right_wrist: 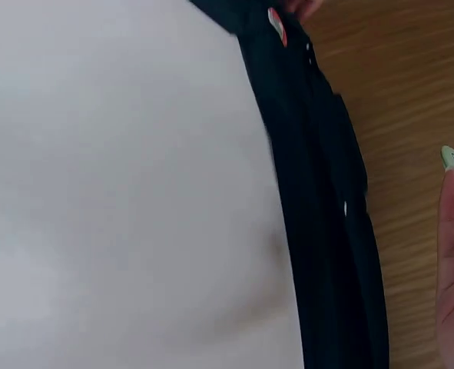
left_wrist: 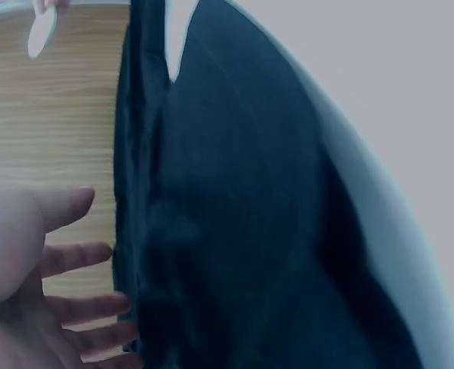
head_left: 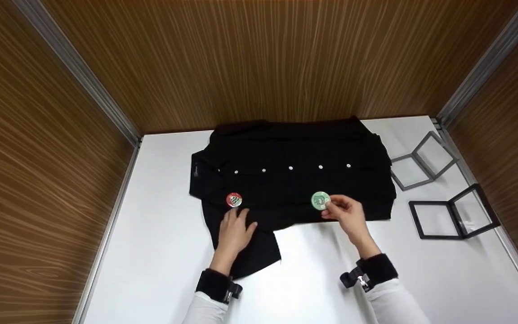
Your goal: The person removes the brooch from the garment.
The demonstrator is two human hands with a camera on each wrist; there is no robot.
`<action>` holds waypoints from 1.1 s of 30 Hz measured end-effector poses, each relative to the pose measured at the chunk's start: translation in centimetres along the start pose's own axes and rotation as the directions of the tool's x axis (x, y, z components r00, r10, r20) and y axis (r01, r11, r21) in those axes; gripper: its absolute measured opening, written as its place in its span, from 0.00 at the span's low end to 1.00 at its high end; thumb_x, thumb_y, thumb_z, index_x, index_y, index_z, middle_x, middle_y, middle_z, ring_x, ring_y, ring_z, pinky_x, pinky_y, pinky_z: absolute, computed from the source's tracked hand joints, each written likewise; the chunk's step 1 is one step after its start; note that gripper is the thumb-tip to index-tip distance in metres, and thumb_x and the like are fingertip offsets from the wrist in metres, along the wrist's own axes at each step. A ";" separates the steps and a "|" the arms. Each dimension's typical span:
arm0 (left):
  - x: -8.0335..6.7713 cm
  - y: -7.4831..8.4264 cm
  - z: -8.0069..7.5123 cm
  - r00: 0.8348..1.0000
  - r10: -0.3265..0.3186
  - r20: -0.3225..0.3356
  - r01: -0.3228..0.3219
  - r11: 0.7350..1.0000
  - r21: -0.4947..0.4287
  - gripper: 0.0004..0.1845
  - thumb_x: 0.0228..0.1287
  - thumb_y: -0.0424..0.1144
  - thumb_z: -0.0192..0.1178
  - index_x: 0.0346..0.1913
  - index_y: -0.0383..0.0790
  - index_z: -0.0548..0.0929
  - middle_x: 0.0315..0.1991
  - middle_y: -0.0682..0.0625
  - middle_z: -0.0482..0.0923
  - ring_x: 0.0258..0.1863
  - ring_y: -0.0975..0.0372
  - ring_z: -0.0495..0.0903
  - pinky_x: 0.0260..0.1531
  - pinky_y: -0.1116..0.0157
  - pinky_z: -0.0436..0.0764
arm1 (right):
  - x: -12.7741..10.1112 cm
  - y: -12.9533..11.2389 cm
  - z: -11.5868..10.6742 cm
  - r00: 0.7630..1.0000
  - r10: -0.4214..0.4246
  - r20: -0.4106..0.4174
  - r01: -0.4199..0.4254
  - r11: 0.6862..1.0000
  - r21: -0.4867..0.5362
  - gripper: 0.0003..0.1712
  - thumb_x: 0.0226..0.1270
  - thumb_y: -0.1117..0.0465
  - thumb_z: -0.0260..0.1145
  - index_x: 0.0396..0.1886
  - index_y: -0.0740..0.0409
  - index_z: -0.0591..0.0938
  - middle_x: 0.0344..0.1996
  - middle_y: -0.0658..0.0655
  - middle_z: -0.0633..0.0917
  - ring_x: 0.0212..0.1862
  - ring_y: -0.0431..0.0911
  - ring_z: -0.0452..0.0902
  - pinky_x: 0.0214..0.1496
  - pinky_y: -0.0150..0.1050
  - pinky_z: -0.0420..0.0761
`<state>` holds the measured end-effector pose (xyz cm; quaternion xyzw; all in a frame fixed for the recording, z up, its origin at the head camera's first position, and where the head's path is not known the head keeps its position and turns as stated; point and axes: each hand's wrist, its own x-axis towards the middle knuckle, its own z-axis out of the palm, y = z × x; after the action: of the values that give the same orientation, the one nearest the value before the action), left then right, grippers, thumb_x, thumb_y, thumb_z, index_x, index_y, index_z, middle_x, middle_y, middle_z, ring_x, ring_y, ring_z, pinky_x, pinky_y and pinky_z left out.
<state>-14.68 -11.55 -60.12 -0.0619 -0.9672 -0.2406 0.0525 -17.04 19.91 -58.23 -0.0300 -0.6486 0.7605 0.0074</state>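
A black button-up shirt (head_left: 304,144) with white buttons lies flat, its collar toward the left. On its chest sits a round red, white and green badge (head_left: 234,200), also visible in the right wrist view. My left hand (head_left: 236,231) is over the shirt just below that badge, fingers spread and relaxed, fingertips by the badge's lower edge. Over the shirt's lower right part, my right hand (head_left: 348,215) pinches a round green badge (head_left: 320,200) between thumb and fingers. Only that badge's edge shows in the right wrist view.
Two hinged frames with clear panes stand unfolded on the right of the white table (head_left: 160,216): a grey frame (head_left: 421,162) farther back and a black frame (head_left: 457,216) nearer. Wood-patterned walls (head_left: 286,58) enclose the back and sides.
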 end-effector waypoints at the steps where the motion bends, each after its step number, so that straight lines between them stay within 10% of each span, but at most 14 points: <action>1: 0.0 -0.2 0.0 1.000 -0.015 0.009 0.015 1.000 0.011 0.26 0.63 0.45 0.66 0.61 0.35 0.78 0.60 0.31 0.70 0.62 0.39 0.67 0.58 0.42 0.68 | 0.0 0.0 -0.6 1.000 0.003 -0.015 -0.003 1.000 -0.004 0.14 0.65 0.77 0.63 0.47 0.83 0.75 0.32 0.66 0.83 0.26 0.47 0.83 0.35 0.43 0.85; 16: -0.6 -2.1 -0.2 0.972 -0.115 0.203 0.104 0.992 0.068 0.32 0.63 0.48 0.66 0.68 0.41 0.74 0.71 0.31 0.58 0.70 0.35 0.55 0.61 0.33 0.59 | 0.0 -1.1 -8.7 0.961 0.067 -0.269 -0.062 0.998 0.027 0.15 0.67 0.77 0.58 0.52 0.80 0.70 0.30 0.59 0.81 0.27 0.44 0.84 0.37 0.38 0.85; 33: -0.4 -2.7 -1.1 0.947 -0.194 0.256 0.168 0.979 0.119 0.36 0.60 0.51 0.68 0.70 0.42 0.72 0.73 0.35 0.58 0.70 0.32 0.53 0.60 0.33 0.60 | -1.5 -3.4 -17.4 0.780 0.276 -0.562 -0.167 0.957 0.238 0.11 0.68 0.75 0.58 0.48 0.67 0.72 0.24 0.54 0.84 0.24 0.44 0.84 0.33 0.35 0.85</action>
<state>-14.62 -14.51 -60.41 -0.0019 -0.9774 -0.1874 -0.0974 -14.70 37.52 -57.56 -0.3401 -0.5364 0.7628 0.1212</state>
